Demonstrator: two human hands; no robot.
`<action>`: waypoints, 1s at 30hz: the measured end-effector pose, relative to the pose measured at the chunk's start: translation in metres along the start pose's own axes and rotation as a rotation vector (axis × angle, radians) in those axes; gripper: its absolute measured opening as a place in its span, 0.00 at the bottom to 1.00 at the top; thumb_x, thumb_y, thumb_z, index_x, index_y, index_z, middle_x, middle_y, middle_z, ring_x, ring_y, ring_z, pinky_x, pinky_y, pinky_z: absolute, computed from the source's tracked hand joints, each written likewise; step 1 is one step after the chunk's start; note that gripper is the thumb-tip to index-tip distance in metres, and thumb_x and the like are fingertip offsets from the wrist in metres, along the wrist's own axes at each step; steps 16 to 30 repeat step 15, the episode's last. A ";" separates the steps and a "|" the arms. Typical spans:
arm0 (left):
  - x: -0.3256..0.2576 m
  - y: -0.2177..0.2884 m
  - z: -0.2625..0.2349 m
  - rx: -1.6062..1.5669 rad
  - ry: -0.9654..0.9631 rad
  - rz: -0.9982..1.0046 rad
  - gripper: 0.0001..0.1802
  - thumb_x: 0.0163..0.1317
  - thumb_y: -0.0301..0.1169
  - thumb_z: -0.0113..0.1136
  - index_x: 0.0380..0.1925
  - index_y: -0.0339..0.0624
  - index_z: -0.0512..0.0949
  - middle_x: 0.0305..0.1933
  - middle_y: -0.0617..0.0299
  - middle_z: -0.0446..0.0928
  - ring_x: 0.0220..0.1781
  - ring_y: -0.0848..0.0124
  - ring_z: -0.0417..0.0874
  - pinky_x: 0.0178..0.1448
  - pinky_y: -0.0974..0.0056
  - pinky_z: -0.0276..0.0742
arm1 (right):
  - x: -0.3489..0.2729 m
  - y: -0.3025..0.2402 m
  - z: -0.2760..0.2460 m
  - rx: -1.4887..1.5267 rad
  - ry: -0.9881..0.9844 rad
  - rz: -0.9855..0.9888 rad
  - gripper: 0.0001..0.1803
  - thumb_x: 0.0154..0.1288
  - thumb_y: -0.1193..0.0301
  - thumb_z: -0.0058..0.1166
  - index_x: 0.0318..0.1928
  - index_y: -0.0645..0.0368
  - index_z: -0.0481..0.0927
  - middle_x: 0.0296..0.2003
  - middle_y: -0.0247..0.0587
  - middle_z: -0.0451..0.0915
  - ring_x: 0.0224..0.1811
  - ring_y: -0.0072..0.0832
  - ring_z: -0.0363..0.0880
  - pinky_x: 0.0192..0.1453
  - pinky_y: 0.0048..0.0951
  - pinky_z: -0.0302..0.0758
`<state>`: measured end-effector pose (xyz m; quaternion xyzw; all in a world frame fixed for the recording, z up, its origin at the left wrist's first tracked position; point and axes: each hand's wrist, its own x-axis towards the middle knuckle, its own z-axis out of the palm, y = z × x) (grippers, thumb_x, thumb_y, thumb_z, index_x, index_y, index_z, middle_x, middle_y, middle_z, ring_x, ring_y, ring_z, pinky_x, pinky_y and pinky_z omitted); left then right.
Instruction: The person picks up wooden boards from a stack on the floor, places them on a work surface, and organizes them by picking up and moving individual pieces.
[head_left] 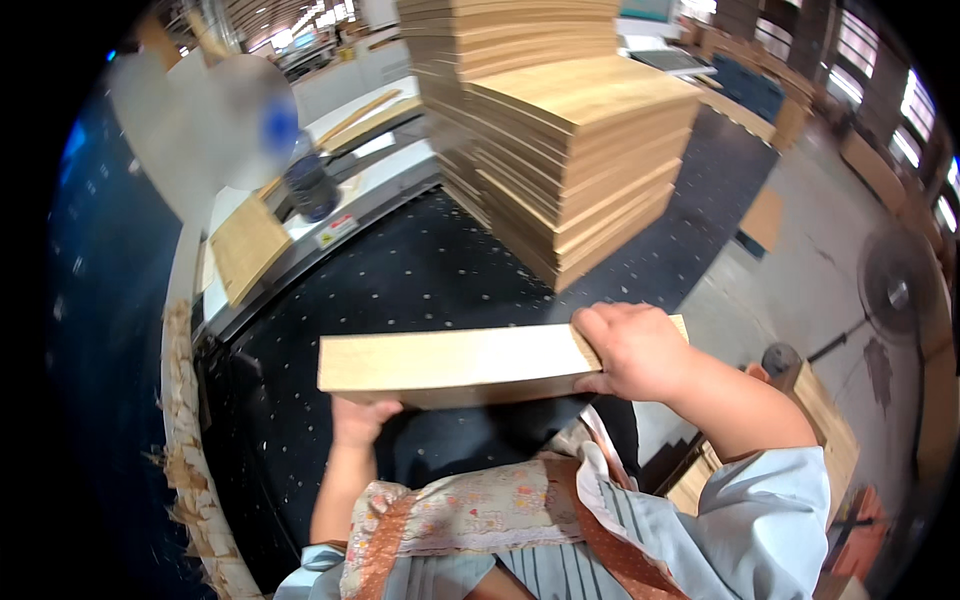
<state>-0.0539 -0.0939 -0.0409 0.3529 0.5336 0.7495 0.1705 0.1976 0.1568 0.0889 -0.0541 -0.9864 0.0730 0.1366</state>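
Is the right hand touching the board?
Touching. The head view shows the right hand gripping the board's right end, fingers over the top face and thumb under its edge.

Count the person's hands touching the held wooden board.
2. The right hand grips the wooden board at its right end; the left hand supports it from underneath near the left, fingers partly hidden.

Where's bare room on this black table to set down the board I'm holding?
Free: the black table between the held board and the board stack. Crowded: the stack's corner and the left machine edge.
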 end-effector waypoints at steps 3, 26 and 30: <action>0.060 0.071 0.061 0.258 -0.185 0.065 0.51 0.27 0.45 0.82 0.53 0.33 0.67 0.48 0.60 0.75 0.51 0.68 0.76 0.55 0.62 0.72 | -0.057 0.015 -0.007 0.089 0.225 0.228 0.34 0.34 0.59 0.72 0.44 0.58 0.71 0.34 0.42 0.76 0.38 0.44 0.77 0.41 0.40 0.74; 0.016 0.032 0.371 0.876 -1.214 0.925 0.31 0.42 0.27 0.68 0.52 0.43 0.73 0.53 0.54 0.74 0.61 0.55 0.70 0.66 0.54 0.60 | -0.351 0.020 0.131 1.431 1.410 0.953 0.31 0.50 0.73 0.62 0.55 0.67 0.68 0.52 0.48 0.75 0.56 0.38 0.73 0.62 0.37 0.67; 0.016 0.032 0.371 0.876 -1.214 0.925 0.31 0.42 0.27 0.68 0.52 0.43 0.73 0.53 0.54 0.74 0.61 0.55 0.70 0.66 0.54 0.60 | -0.351 0.020 0.131 1.431 1.410 0.953 0.31 0.50 0.73 0.62 0.55 0.67 0.68 0.52 0.48 0.75 0.56 0.38 0.73 0.62 0.37 0.67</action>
